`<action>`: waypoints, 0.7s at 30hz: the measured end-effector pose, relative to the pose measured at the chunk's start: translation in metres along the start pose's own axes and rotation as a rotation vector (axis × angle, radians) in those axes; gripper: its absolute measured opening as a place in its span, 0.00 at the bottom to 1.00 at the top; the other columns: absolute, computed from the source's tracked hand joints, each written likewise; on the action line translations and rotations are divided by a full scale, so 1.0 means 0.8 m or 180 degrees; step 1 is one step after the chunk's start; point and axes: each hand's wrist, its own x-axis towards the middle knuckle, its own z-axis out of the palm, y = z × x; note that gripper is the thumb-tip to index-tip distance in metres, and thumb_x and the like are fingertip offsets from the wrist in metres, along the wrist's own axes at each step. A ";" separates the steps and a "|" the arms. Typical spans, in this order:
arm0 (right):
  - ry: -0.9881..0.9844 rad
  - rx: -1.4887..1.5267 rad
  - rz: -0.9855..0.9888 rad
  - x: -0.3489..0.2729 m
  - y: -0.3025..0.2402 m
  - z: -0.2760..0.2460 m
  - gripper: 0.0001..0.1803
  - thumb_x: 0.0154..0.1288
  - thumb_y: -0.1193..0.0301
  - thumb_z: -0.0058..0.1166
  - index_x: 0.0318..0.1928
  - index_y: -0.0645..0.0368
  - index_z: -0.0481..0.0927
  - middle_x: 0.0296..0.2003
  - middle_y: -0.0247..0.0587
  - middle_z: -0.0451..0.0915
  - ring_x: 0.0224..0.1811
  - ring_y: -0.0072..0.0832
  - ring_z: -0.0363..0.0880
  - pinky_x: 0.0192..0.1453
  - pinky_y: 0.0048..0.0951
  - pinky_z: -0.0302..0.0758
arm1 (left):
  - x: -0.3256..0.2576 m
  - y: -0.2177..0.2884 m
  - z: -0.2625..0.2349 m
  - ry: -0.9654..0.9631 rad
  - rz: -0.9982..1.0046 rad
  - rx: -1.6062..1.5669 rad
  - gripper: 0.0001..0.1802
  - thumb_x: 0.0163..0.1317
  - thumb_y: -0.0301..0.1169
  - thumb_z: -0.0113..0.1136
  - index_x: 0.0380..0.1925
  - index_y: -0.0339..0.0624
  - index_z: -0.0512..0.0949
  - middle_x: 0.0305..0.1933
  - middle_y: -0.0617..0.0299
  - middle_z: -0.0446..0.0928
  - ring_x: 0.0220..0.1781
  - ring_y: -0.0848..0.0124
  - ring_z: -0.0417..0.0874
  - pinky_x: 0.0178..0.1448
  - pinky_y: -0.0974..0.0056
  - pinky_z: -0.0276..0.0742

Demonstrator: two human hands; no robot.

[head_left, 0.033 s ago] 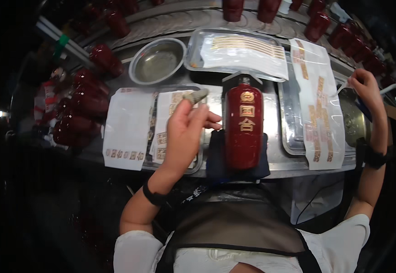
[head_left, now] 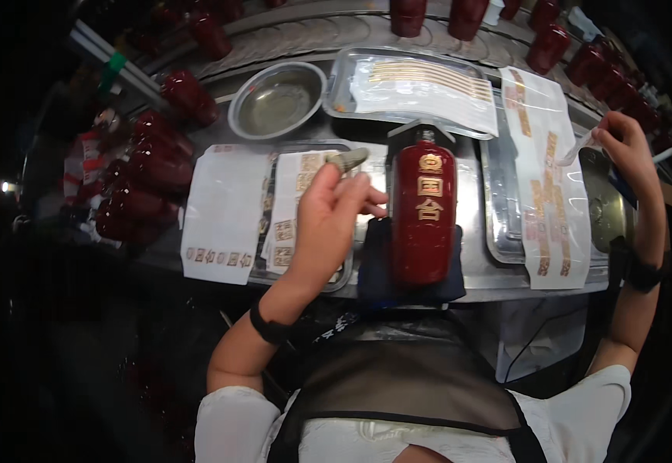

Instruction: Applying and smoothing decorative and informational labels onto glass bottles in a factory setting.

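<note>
A dark red bottle [head_left: 424, 247] with raised gold characters lies on a navy cloth [head_left: 370, 266] in front of me, its neck pointing away. My left hand [head_left: 328, 220] hovers just left of the bottle over a tray of decal sheets. Its fingers are loosely bent and apart, and one fingertip wears a ribbed grey-green cover [head_left: 350, 160]; I see nothing held. Over at the right, my right hand [head_left: 629, 150] pinches a thin, whitish, film-like strip [head_left: 577, 148] beside a long decal sheet [head_left: 548, 185]. What that strip carries is too blurred to tell.
White decal sheets [head_left: 220, 208] lie on the left tray. A metal bowl [head_left: 278, 100] of liquid stands behind it, next to a tray [head_left: 336, 96] with gold strips on white paper. Another liquid-filled basin [head_left: 610, 208] sits at right. Red bottles [head_left: 147, 158] crowd the left and the conveyor [head_left: 289, 38].
The whole view shifts slightly, so things sit a little further right. The right hand's white strip looks more spread out beside the decal sheet. The bottle stays put on its cloth.
</note>
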 end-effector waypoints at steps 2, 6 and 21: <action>-0.0303 0.0271 -0.0460 -0.007 -0.068 -0.003 0.08 0.68 0.72 0.58 0.34 0.61 0.74 0.29 0.24 0.72 0.32 0.11 0.67 0.35 0.18 0.63 | 0.005 -0.004 0.005 -0.0023 0.0297 0.0184 0.16 0.77 0.36 0.50 0.53 0.36 0.73 0.43 0.54 0.83 0.43 0.73 0.83 0.49 0.67 0.77; -0.0155 0.0948 -0.1136 -0.053 -0.203 -0.001 0.10 0.69 0.65 0.61 0.40 0.59 0.79 0.28 0.21 0.72 0.25 0.05 0.65 0.27 0.11 0.57 | 0.012 0.005 0.000 -0.0382 -0.0101 -0.0374 0.20 0.78 0.44 0.47 0.53 0.38 0.73 0.53 0.48 0.78 0.51 0.67 0.82 0.54 0.63 0.78; -0.1057 0.2405 0.0760 -0.164 -0.151 0.136 0.06 0.65 0.74 0.63 0.32 0.62 0.80 0.26 0.24 0.77 0.28 0.09 0.69 0.31 0.16 0.65 | -0.057 -0.007 -0.035 0.0088 -0.0739 -0.0744 0.22 0.66 0.22 0.63 0.59 0.34 0.71 0.38 0.60 0.82 0.37 0.74 0.84 0.43 0.69 0.81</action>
